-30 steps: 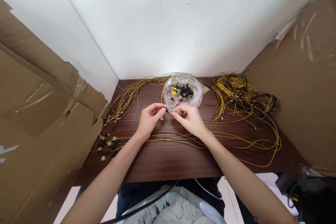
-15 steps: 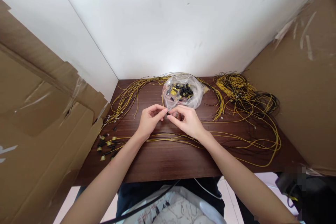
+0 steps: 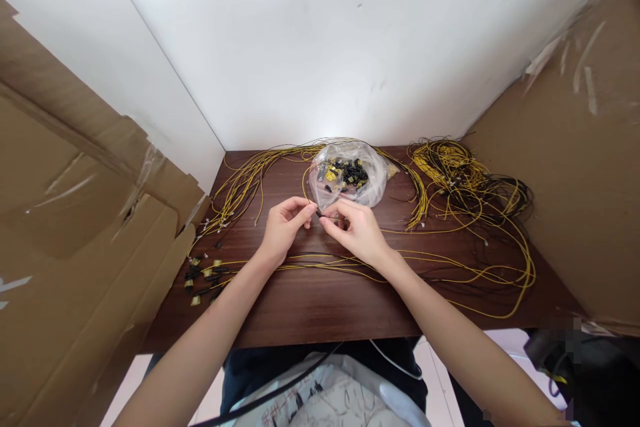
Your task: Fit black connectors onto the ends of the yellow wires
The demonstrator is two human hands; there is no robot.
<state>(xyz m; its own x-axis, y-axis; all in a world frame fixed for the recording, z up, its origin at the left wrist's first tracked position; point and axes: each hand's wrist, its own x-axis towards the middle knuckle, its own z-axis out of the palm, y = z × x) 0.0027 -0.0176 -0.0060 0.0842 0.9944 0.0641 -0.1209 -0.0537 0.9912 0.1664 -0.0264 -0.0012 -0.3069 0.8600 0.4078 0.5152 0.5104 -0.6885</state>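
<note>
My left hand [image 3: 286, 227] is closed, thumb and forefinger pinched at the end of a thin yellow wire [image 3: 304, 180] that curves up beside the bag. Close against it, my right hand [image 3: 355, 227] pinches a small black connector piece [image 3: 319, 213]. The fingers cover most of this piece, so how far the wire sits in it is hidden. Just beyond both hands stands a clear plastic bag [image 3: 377, 190] holding black and yellow connectors [image 3: 353, 173].
Finished-looking black connectors with yellow ends [image 3: 207, 272] lie at the left. Yellow and black wires [image 3: 250, 177] arc along the back, and a tangled wire bundle [image 3: 445, 163] sits at the right. Cardboard sheets [image 3: 90, 240] wall both sides of the brown table [image 3: 300, 320].
My hands have drawn slightly apart, and more of the black piece shows between the fingertips. The yellow wire by the bag now bows further to the left.
</note>
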